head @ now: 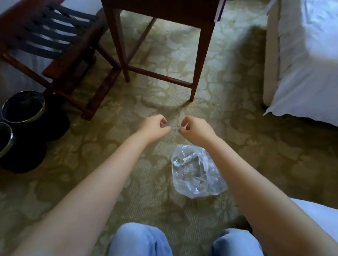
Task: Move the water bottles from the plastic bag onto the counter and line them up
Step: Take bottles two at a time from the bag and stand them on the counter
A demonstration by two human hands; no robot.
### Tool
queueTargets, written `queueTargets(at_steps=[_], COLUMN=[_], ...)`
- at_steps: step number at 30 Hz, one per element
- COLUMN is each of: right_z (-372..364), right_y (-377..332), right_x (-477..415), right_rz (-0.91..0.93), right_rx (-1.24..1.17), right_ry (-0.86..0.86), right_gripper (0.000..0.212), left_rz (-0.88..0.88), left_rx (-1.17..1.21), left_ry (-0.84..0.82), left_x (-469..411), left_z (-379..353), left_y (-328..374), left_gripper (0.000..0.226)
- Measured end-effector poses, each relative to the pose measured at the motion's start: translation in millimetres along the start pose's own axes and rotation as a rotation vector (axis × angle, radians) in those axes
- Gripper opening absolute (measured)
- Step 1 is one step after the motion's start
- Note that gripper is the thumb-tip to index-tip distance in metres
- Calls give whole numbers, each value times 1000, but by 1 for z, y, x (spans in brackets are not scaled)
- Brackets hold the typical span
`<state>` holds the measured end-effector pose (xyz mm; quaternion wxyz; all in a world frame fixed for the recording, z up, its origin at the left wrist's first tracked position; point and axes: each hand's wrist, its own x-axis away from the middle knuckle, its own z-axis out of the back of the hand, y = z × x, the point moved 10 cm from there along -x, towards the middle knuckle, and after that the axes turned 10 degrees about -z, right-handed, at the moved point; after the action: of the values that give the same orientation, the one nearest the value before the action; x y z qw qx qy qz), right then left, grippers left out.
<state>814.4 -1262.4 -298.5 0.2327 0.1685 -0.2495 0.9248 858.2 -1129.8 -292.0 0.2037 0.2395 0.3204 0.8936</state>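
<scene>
A clear plastic bag [197,173] lies on the patterned carpet in front of my knees. Water bottles [189,160] show through it as crumpled clear shapes with a pale label. Both arms reach forward over the floor. My left hand [153,126] hovers up and to the left of the bag, fingers loosely curled, holding nothing. My right hand [194,129] hovers just beyond the bag's top, fingers also loosely curled and empty. The two hands are close together, fingertips facing each other, apart from the bag. No counter top is in view.
A dark wooden table [165,1] stands ahead on thin legs. A wooden luggage rack [49,33] with black straps is at the left, two black bins [22,107] below it. A white bed [318,66] fills the right. My knees in blue jeans [142,249] are at the bottom.
</scene>
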Motion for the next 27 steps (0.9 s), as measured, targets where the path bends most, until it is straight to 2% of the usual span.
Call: queueTargets(at_steps=[7,10,12,15,17,21,27], right_z=[-146,-196,-237,-304,-339,-393,-452], right_y=[135,183,211,246,248,231,227], right_x=[-121,-161,-180,-216,-231,-253,-285], right_rz=[18,20,27,49,101,216,331], right_rx=[235,298,356,500,535,516,825], right_ry=[-162,-193,-243,-328,-363,-323,-143], right_gripper=[34,34,34,32,33,49,69], left_rz=[28,2,-17,-32,-54,-58,-8], left_rx=[-43,-117,-184,-291,-339,-254,-385], left_ry=[-101,-161,-291,-488,-498,-347,-309], left_x=[-107,-140,-153,-171,-180,-194,-182], left_z=[-173,-238,-291,-353,-370,-363,-341], left_y=[-100,-134,-159,-199,-220,-245,-283], left_gripper=[31,17,11,19,29,34,32])
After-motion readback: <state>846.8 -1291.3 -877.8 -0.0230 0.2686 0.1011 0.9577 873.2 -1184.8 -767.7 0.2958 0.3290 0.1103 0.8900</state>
